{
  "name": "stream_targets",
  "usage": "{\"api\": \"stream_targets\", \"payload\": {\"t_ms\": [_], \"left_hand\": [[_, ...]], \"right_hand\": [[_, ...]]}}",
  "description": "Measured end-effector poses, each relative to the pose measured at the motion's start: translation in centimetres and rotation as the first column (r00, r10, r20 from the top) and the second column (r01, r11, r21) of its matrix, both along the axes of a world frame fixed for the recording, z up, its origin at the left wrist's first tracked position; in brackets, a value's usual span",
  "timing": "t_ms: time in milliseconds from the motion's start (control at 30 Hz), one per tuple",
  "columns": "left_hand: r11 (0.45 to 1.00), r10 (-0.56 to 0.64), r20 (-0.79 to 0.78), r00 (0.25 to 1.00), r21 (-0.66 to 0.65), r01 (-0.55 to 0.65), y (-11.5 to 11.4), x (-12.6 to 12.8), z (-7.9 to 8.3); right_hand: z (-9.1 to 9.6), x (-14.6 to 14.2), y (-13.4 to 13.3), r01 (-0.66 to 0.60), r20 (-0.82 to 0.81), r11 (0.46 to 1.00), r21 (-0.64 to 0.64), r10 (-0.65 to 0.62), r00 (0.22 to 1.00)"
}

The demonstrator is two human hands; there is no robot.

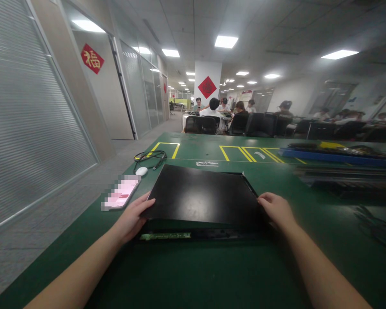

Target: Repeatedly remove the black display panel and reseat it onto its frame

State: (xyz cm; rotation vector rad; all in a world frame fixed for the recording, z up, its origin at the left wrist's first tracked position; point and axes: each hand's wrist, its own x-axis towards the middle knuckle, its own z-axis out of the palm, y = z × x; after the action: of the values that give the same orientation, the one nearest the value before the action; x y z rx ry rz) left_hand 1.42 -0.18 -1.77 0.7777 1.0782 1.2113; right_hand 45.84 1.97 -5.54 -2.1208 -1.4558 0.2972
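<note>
A flat black panel (202,195) lies slightly tilted above a dark shallow frame (225,235); a gap shows between them at the front. Inside that gap a strip of green circuit board (166,236) is visible at the left. My left hand (135,216) grips the panel's left edge, thumb on top and fingers underneath. At the right side, my right hand (276,209) pinches the edge near the front corner. Whether its fingers hold the panel, the frame or both is not clear. The frame's raised far right corner (243,173) sticks out beyond the panel.
On the green table (199,274), a phone (124,193), a white oval object (141,171) and a coiled black cable (149,159) lie to the left. A blue tray (334,156) and dark strips (344,178) lie at right, with cables (378,227) nearer. Several people sit beyond.
</note>
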Motion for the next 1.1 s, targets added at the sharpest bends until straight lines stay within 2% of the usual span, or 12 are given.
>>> {"api": "stream_targets", "payload": {"t_ms": [500, 1100], "left_hand": [[1.000, -0.010, -0.030, 0.999, 0.014, 0.010, -0.02, -0.04, -0.02], [1.000, -0.017, 0.007, 1.000, 0.016, 0.017, 0.10, 0.01, 0.04]], "right_hand": [[0.06, -0.08, -0.07, 0.002, 0.028, 1.000, 0.028, -0.003, 1.000], [-0.05, 0.07, -0.11, -0.012, 0.026, 0.999, 0.050, 0.010, 1.000]]}}
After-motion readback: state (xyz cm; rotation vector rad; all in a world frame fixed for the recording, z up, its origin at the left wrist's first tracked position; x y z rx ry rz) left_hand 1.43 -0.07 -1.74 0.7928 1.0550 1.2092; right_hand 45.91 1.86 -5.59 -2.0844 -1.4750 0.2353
